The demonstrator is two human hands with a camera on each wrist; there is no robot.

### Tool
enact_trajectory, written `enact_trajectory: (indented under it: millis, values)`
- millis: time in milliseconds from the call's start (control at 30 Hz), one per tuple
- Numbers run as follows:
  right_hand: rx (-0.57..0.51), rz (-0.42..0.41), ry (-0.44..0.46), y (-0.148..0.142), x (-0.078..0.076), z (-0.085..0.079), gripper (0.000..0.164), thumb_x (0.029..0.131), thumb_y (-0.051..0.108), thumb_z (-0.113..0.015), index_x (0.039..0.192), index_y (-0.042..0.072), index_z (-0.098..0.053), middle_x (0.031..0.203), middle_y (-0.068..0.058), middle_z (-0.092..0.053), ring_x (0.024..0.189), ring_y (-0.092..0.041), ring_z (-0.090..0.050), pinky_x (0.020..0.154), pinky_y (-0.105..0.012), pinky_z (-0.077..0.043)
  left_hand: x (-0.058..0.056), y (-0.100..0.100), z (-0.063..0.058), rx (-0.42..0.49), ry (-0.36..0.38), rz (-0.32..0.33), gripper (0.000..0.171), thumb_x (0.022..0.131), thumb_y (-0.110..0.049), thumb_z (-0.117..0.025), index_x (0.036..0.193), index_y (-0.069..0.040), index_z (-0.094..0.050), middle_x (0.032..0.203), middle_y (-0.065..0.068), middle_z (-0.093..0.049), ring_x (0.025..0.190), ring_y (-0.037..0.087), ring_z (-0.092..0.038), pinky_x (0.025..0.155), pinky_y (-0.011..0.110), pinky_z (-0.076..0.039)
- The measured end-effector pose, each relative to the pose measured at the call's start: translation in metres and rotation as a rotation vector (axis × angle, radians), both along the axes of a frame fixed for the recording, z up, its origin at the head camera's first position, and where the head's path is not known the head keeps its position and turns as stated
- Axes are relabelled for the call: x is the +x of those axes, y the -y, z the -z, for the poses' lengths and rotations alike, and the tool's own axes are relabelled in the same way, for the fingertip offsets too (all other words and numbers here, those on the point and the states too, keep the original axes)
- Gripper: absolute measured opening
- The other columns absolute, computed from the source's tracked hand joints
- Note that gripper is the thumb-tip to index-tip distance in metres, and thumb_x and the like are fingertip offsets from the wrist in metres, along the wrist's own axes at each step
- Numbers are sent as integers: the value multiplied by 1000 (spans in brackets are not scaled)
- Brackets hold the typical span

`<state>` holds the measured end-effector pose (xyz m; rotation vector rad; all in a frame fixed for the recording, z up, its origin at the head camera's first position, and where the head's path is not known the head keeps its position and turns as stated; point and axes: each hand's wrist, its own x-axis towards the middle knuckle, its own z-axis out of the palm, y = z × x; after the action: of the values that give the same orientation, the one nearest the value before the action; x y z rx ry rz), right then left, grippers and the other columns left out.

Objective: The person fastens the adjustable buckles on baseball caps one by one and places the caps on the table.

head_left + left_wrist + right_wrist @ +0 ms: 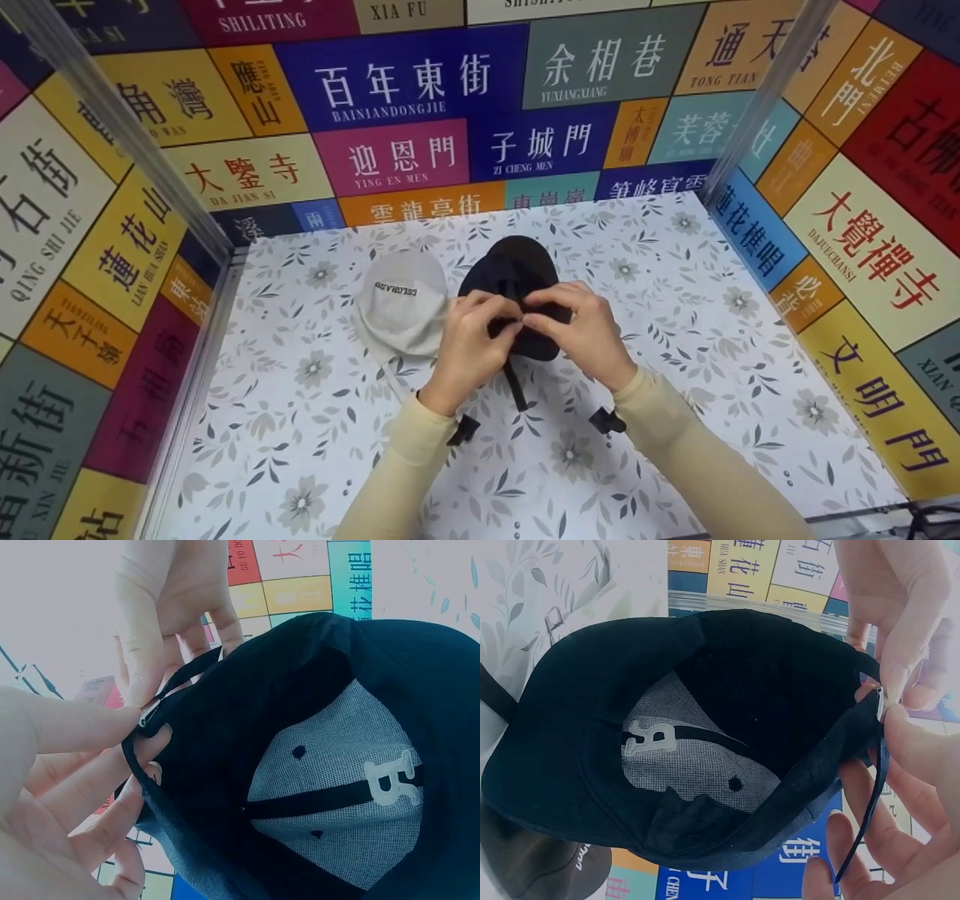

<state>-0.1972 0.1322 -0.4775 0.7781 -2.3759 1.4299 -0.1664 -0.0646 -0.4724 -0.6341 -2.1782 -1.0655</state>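
Note:
Both hands meet at the back of a black baseball cap [525, 256]. My left hand [474, 337] pinches the cap's adjuster strap with thumb and fingertips. Facing it, my right hand [581, 330] pinches at the same spot. Between the fingertips sits a small silver buckle [148, 714], partly covered by them. From the hands a narrow black strap [515, 386] hangs down. The wrist views look into the cap, where a mesh lining [322, 840] and a pale letter patch [394, 778] show.
A light grey cap [409, 322] with dark lettering lies left of the black one, its strap trailing toward me. The table [300, 420] has a floral cover. Panels with street names [397, 82] stand at the back and on both sides.

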Motion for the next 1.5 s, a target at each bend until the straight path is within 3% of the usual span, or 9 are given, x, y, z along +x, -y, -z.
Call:
enact_trajectory:
  millis: [300, 467, 700, 900, 1000, 1267, 1500]
  values:
    - [-6, -6, -27, -3, -3, -5, 25, 84, 34, -83, 107, 25, -78, 105, 15, -71, 104, -11, -59, 93, -35, -45, -1, -1, 2, 10, -2, 10, 14, 79, -6, -82, 87, -14, -74, 89, -6, -70, 89, 11, -60, 84, 34, -40]
    - [-10, -10, -50, -7, -10, -21, 25, 84, 33, -83, 107, 25, -78, 105, 13, -71, 102, -13, -59, 91, -37, -43, 0, 0, 1, 17, 0, 5, 14, 80, -7, -82, 88, -14, -74, 90, -6, -71, 88, 11, -60, 83, 34, -40]
    - [-4, -7, -82, -4, -24, -47, 20, 93, 30, -74, 111, 23, -77, 108, 14, -71, 109, -10, -60, 96, -39, -43, 2, 0, 2, 13, 7, 11, 14, 80, -6, -81, 89, -14, -74, 90, -6, -70, 90, 10, -60, 85, 33, -40]
    - [23, -44, -45, 8, -39, -61, 26, 94, 28, -73, 119, 21, -74, 114, 11, -70, 108, -10, -62, 91, -43, -50, 3, -2, 3, 8, 1, 18, 15, 80, -6, -81, 88, -15, -73, 90, -6, -68, 91, 10, -61, 84, 33, -41]
    - [59, -74, -4, 16, -45, -61, 31, 94, 28, -72, 124, 22, -71, 118, 6, -68, 109, -11, -62, 89, -40, -53, 4, -3, 4, 0, 1, 22, 15, 79, -5, -81, 87, -15, -73, 90, -6, -68, 92, 10, -61, 84, 33, -41]
    - [207, -128, 109, 33, -50, -50, 44, 95, 40, -69, 135, 23, -63, 127, 2, -66, 116, -12, -61, 101, -36, -44, 6, -1, 6, -9, -9, 27, 14, 79, -5, -81, 85, -14, -73, 87, -6, -67, 92, 12, -61, 83, 33, -42]
    - [323, -93, 124, 39, -53, -43, 42, 94, 43, -69, 134, 29, -63, 132, 5, -61, 123, -18, -55, 105, -43, -40, 7, 2, 8, -24, -10, 24, 15, 78, -4, -81, 84, -15, -73, 86, -6, -67, 91, 12, -61, 82, 34, -41]
